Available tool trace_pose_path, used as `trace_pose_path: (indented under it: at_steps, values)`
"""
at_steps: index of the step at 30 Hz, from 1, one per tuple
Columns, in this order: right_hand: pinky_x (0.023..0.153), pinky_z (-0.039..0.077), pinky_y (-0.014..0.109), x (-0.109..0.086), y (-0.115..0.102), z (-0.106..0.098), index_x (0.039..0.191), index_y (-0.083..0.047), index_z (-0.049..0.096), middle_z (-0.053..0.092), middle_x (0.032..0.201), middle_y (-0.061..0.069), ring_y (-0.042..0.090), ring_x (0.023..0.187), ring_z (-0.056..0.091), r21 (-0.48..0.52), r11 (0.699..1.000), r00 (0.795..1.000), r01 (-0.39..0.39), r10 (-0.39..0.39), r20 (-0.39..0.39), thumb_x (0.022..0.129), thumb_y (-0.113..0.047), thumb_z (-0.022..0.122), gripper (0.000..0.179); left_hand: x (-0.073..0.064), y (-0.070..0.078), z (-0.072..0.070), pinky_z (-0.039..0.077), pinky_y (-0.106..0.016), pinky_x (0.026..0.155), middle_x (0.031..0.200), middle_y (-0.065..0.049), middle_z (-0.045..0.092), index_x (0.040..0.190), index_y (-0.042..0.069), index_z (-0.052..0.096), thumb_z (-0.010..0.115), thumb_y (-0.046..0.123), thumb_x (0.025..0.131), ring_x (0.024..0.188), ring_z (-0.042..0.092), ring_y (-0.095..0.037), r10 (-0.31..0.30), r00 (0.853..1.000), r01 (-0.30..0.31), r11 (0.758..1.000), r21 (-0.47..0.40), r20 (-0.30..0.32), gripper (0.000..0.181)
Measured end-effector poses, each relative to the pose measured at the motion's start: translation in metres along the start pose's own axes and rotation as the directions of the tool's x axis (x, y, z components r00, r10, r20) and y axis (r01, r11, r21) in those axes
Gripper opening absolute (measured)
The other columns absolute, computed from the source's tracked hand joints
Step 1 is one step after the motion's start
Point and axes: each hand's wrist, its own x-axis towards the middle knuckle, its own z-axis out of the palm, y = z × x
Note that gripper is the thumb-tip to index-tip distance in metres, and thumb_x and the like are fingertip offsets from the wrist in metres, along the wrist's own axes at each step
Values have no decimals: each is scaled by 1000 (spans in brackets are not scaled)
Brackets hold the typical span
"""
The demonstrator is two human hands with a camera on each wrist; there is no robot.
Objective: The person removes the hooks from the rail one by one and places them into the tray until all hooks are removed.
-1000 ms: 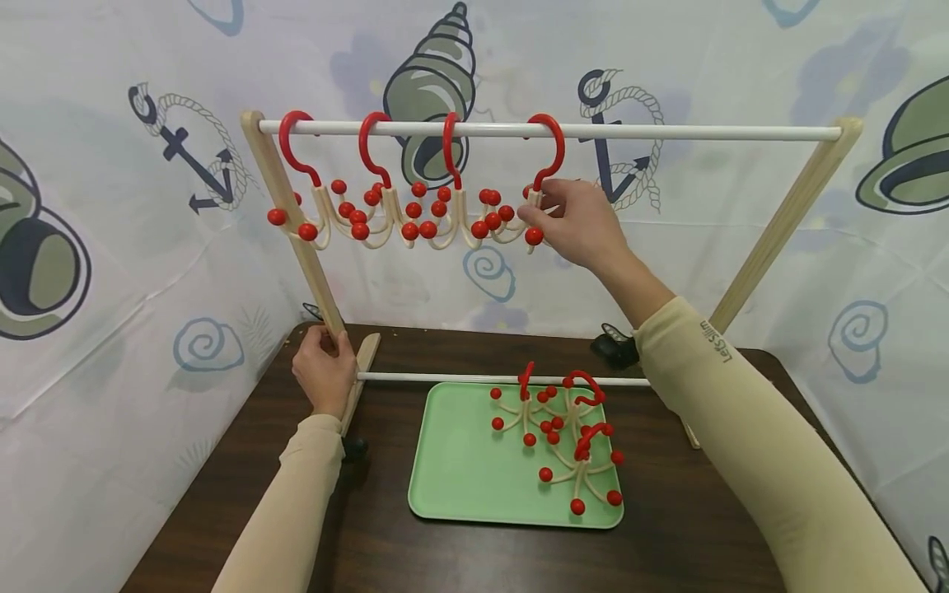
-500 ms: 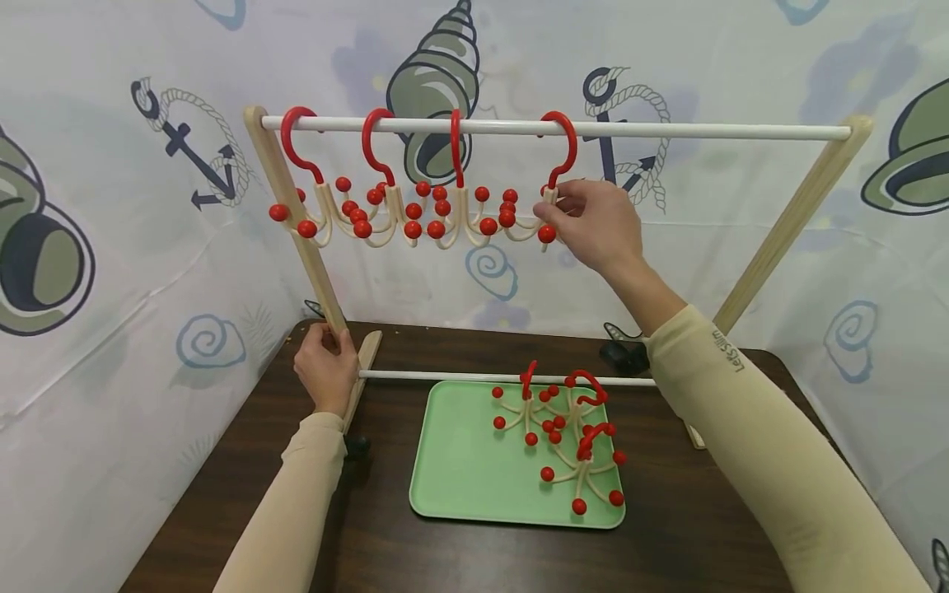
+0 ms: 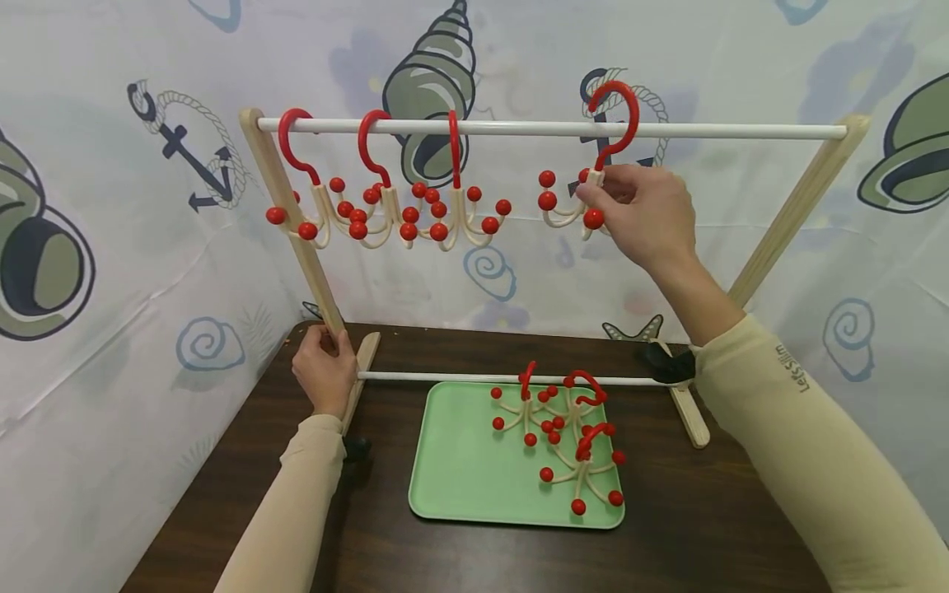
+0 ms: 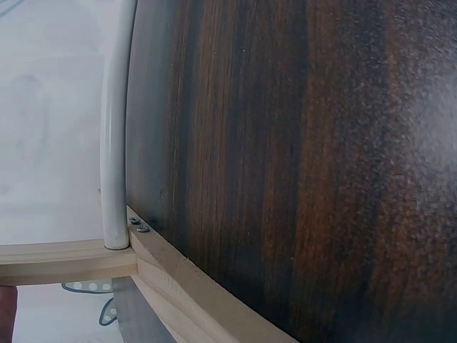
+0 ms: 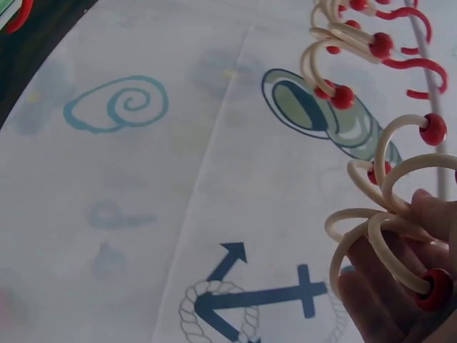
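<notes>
A wooden rack with a white top rod (image 3: 704, 130) stands on a dark table. My right hand (image 3: 643, 212) pinches a red-hooked hanger (image 3: 593, 185) with cream arms and red balls, its hook raised above the rod. In the right wrist view my fingers (image 5: 400, 293) hold the cream loops of that hanger (image 5: 378, 229). Three more hangers (image 3: 385, 198) hang on the rod's left part. My left hand (image 3: 324, 371) grips the rack's left wooden post (image 3: 296, 231) near its foot. The left wrist view shows only the table top (image 4: 300, 157), a white lower rod (image 4: 116, 128) and the wooden foot (image 4: 178, 279).
A green tray (image 3: 474, 469) lies on the table below the rack, with several hangers (image 3: 567, 428) heaped in its right half. A black clamp (image 3: 667, 362) sits at the rack's right foot (image 3: 689, 416). A printed cloth backdrop (image 3: 111, 206) surrounds the table.
My right hand has slid the fourth hanger rightward along the rod and lifted it, so its hook now rises above the rod. The left hand has stayed on the post.
</notes>
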Motion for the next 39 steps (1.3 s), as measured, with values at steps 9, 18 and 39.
trace_pose_path:
  at_steps: [9, 18, 39]
  values:
    - [75, 45, 41, -48, 6, -26, 116, -8, 73, 74, 99, 12, 28, 89, 70, -80, 996, 999, -31, 27, -45, 90, -44, 66, 45, 1, 0, -4, 44, -53, 69, 75, -17, 66, 88, 0, 67, 72, 10, 85, 65, 61, -34, -4, 1000, 4, 1000, 8, -6, 12]
    - [64, 50, 34, -155, 25, 4, 105, -10, 77, 75, 86, 3, 19, 74, 71, 29, 991, 990, -132, 131, 46, 84, -36, 77, 33, 3, 3, -7, 44, -54, 69, 75, -18, 67, 88, -1, 67, 72, 11, 84, 67, 62, -35, 0, 1000, 0, 1000, 0, -6, 13]
    - [59, 52, 32, -315, 33, 120, 76, -25, 72, 68, 73, -15, 4, 65, 64, 138, 962, 968, -237, 245, -44, 65, -20, 92, 23, 3, 0, 0, 43, -52, 65, 73, -17, 65, 88, 0, 67, 71, 13, 84, 64, 60, -34, 7, 1000, -7, 1000, -5, -10, 15]
